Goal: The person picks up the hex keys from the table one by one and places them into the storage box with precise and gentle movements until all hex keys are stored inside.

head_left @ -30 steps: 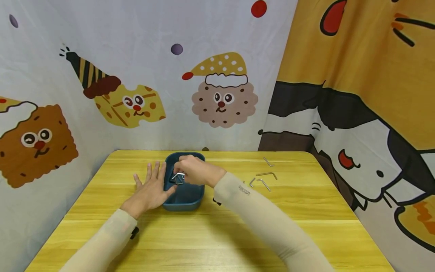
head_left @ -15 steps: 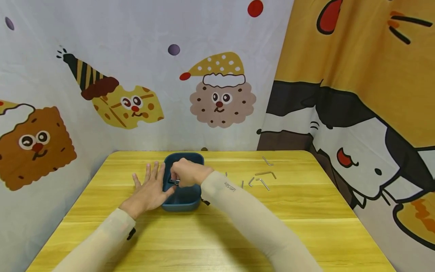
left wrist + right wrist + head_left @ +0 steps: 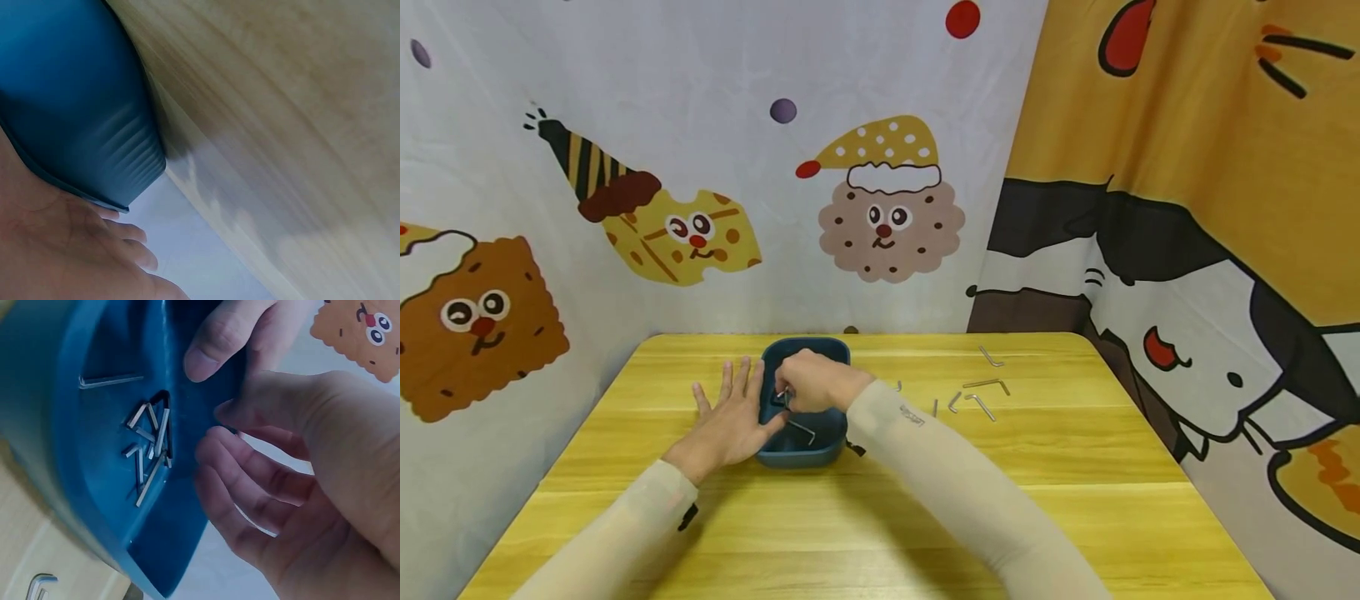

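Note:
A blue rectangular bin stands at the far middle of the table. My left hand rests against its left side, fingers straight and spread, thumb over the rim. Over the bin's inside is my right hand, its fingers loosely bent; the right wrist view shows a gap between thumb and fingertips with nothing in it. Below them in the bin lies a small heap of silver and dark hex keys. One separate hex key lies in the near part, apart from the heap.
Right of the bin, several loose hex keys are scattered on the wooden table. A printed cloth hangs behind the table and along its sides. The bin's raised walls surround the right hand's fingers.
My right hand has moved slightly left and let go of a hex key, which now shows in the near part of the bin. The left hand stays at the bin's side.

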{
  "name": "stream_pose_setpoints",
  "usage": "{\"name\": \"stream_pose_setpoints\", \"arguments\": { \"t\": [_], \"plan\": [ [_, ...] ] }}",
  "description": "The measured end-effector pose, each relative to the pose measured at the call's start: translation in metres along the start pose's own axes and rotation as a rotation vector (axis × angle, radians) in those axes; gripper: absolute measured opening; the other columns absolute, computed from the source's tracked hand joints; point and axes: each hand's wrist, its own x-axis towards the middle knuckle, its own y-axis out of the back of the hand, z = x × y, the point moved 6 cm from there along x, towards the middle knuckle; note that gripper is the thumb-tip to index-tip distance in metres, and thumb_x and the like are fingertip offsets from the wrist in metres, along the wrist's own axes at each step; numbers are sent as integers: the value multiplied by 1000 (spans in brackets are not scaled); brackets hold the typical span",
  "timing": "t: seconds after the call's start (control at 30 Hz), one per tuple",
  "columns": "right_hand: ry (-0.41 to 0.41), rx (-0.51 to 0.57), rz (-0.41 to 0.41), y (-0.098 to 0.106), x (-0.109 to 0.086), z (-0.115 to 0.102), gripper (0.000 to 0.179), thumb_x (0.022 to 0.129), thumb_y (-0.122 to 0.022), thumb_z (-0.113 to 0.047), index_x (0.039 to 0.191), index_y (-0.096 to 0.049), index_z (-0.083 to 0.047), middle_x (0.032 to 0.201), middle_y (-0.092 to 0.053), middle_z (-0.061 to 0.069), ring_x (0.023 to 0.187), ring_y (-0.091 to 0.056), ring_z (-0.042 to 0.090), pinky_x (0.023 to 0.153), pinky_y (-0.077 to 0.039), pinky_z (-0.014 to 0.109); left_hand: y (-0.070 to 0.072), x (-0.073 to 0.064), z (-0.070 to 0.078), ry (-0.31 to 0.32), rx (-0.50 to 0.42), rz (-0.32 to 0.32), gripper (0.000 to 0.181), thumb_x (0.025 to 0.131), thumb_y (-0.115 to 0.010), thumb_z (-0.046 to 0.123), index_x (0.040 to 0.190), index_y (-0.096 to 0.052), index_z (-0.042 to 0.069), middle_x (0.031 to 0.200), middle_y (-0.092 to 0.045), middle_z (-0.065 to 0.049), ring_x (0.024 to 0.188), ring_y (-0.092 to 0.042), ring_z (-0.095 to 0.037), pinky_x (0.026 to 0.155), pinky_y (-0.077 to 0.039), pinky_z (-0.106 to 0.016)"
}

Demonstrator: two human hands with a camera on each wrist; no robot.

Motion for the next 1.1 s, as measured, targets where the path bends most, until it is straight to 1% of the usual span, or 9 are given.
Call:
{"name": "stream_pose_setpoints", "arguments": {
  "t": [0.13, 0.23, 0.33, 0.43, 0.5, 0.63, 0.73, 0.9, 1.1],
  "plan": [
    [7, 5, 48, 4, -11, 2, 33, 112, -78, -14, 145, -81, -9, 145, -81, 7, 128, -79, 19, 107, -67, 29, 0, 0, 0, 1, 10, 6, 110, 117, -59, 64, 188, 1, 7, 195, 12, -26, 179, 18, -59, 126, 15, -99],
    [14, -19, 83, 6, -20, 3, 34, 114, -77, -22, 146, -80, -11, 143, -79, 8, 126, -78, 19, 104, -67, 29, 0, 0, 0, 2, 12, 7, 109, 117, -59, 63, 188, 1, 6, 195, 12, -26, 179, 18, -59, 126, 15, -99],
    [27, -50, 129, 6, -30, 5, 35, 115, -77, -26, 146, -81, -12, 142, -79, 8, 125, -77, 21, 101, -67, 30, -1, 0, -1, 5, 15, 7, 109, 117, -59, 63, 188, 1, 5, 195, 12, -27, 179, 18, -59, 126, 15, -98],
    [29, -71, 176, 7, -40, 10, 37, 114, -78, -29, 149, -80, -14, 144, -78, 7, 128, -75, 24, 104, -67, 34, -2, 0, -1, 9, 13, 6, 110, 117, -59, 63, 188, 1, 5, 195, 11, -27, 179, 18, -58, 127, 16, -98],
    [34, -80, 212, 8, -47, 15, 39, 114, -78, -30, 150, -79, -14, 146, -77, 7, 132, -74, 25, 109, -66, 38, -2, 0, -1, 12, 17, 6, 110, 117, -60, 64, 188, 1, 5, 195, 11, -27, 179, 18, -58, 127, 16, -98],
    [41, -60, 266, 9, -63, 27, 41, 113, -79, -30, 150, -78, -14, 148, -76, 7, 132, -74, 24, 112, -65, 40, -2, 1, -1, 14, 18, 12, 110, 116, -60, 64, 188, 0, 5, 196, 9, -27, 180, 17, -58, 128, 15, -98],
    [39, -20, 288, 7, -76, 39, 41, 113, -79, -29, 151, -78, -14, 152, -74, 7, 137, -73, 25, 116, -64, 43, -2, 1, -2, 15, 14, 16, 111, 116, -60, 65, 188, -2, 5, 196, 8, -28, 180, 16, -58, 128, 14, -97],
    [-12, 62, 313, 5, -96, 64, 46, 112, -80, -27, 156, -74, -14, 161, -69, 10, 149, -68, 31, 127, -58, 51, -3, 0, -2, 12, 11, 27, 110, 116, -60, 65, 188, -2, 5, 196, 7, -28, 180, 15, -58, 128, 14, -97],
    [-50, 83, 347, 1, -115, 89, 49, 112, -79, -24, 159, -71, -11, 161, -69, 14, 152, -66, 37, 130, -55, 56, -2, -1, -2, 7, 1, 33, 110, 116, -60, 65, 188, -1, 6, 196, 8, -27, 180, 17, -56, 128, 17, -97]
  ]
}}
